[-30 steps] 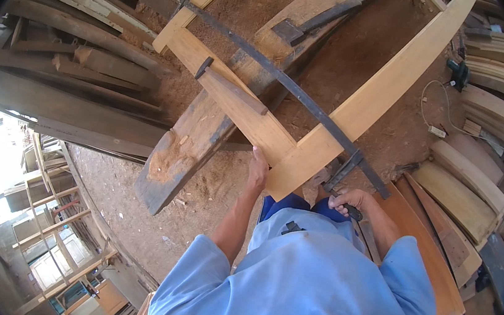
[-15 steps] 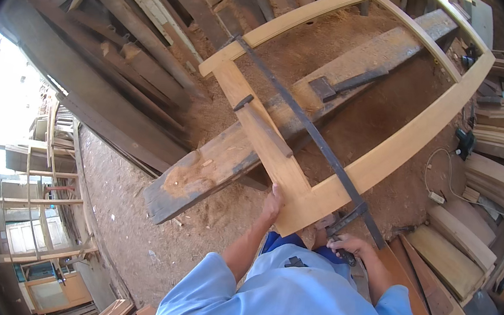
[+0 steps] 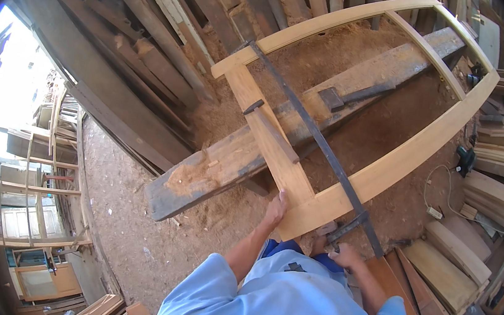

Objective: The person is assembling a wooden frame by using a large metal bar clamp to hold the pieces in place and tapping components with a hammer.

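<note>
A pale wooden door or window frame (image 3: 412, 144) with curved sides lies across a thick, weathered beam (image 3: 166, 200). My left hand (image 3: 276, 210) grips the frame's near edge, close to the corner where the wide end rail meets the side. A long dark metal bar clamp (image 3: 311, 127) spans the frame from side to side. At its near end my right hand (image 3: 346, 256) is closed around the clamp's screw handle, which the fingers mostly hide. On the wide rail rests a hammer (image 3: 276, 135) with a wooden handle.
Long planks (image 3: 105, 78) lean at the far left. A dark block with a handle-like bar (image 3: 333, 98) sits on the beam. Stacked curved wood pieces (image 3: 497, 191) and a power cord (image 3: 430, 178) lie to the right. Sawdust covers the ground (image 3: 130, 243).
The frame, clamp and beam appear slightly lower and further right in the view. My right hand has turned on the clamp handle; my left hand stays at the frame's edge.
</note>
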The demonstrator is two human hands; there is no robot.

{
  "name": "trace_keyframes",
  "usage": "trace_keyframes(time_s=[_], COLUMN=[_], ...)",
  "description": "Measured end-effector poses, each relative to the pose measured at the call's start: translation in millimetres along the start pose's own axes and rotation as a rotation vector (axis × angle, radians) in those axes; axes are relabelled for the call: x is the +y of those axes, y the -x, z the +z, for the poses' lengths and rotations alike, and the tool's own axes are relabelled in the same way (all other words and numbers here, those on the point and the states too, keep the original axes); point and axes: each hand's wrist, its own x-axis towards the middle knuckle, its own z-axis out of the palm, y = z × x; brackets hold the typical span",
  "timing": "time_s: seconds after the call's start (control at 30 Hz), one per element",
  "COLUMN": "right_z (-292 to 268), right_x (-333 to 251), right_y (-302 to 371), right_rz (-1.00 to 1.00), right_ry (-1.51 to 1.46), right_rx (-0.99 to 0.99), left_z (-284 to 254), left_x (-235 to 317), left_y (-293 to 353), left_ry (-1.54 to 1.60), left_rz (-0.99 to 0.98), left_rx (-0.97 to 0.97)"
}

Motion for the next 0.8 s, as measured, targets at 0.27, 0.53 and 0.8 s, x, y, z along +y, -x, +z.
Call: trace_keyframes(time_s=[0.27, 0.53, 0.8], right_z=[-10.1, 6.5, -4.8], right_x=[39.6, -23.5, 48.8], right_y=[-29.4, 20.9, -45.6], right_rz=[0.134, -0.007, 0.256], right_ry=[-0.876, 0.361, -0.865], right_rx=[-0.669, 0.312, -0.764], left_z=[6.0, -2.3, 3.7], left_x=[-1.7, 18.5, 11.7], left_y=[-5.0, 5.4, 1.7], left_ry=[-0.094, -0.099, -0.177], left_rz=[-0.097, -0.138, -0.129], left_rx=[0.029, 0.02, 0.021])
